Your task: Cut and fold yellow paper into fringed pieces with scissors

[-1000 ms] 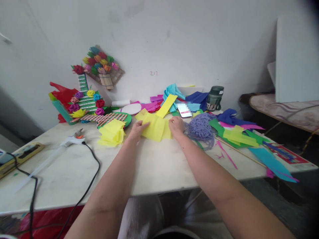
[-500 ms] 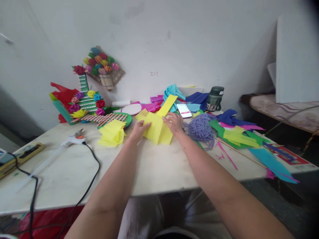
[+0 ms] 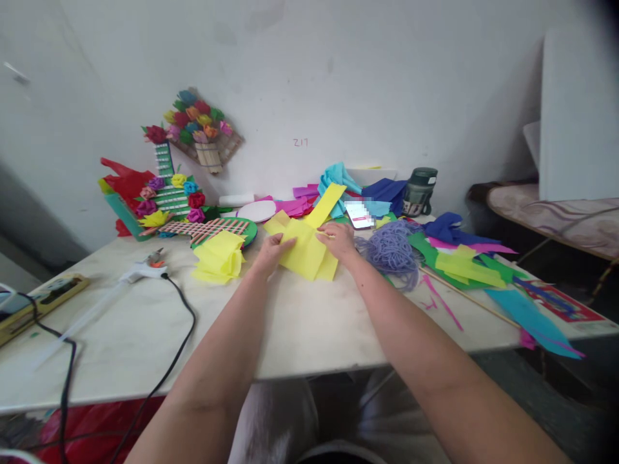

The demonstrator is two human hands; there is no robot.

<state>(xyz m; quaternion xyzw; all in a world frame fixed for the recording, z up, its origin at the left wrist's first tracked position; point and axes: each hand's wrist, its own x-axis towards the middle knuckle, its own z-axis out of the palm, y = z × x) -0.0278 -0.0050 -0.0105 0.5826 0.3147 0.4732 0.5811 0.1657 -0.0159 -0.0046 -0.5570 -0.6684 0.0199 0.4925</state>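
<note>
Above the table, a yellow crepe paper piece point(image 3: 304, 252) is spread between both hands. My left hand point(image 3: 271, 252) pinches its left edge, thumb on top. At the upper right edge of the same sheet, my right hand point(image 3: 338, 240) has its fingers closed; a thin pale sliver shows at the fingertips, too small to name. Behind the sheet, a long yellow strip point(image 3: 329, 201) slants up to the right, and more yellow paper shows beneath. A pile of yellow paper pieces point(image 3: 220, 258) lies left of my left hand.
Right of my hands lies a purple yarn bundle point(image 3: 391, 248); a phone point(image 3: 358, 214) and a dark bottle point(image 3: 420, 192) stand behind. At left are a glue gun point(image 3: 145, 270) with a black cord point(image 3: 186, 299) and a flower-decorated guitar craft point(image 3: 171, 193). Coloured paper point(image 3: 529, 319) overhangs the right edge.
The yellow sheet now lies flatter and turned slightly, its lower corner shifted to the right. My right fingers have moved a little down along its edge. The camera view has shifted slightly.
</note>
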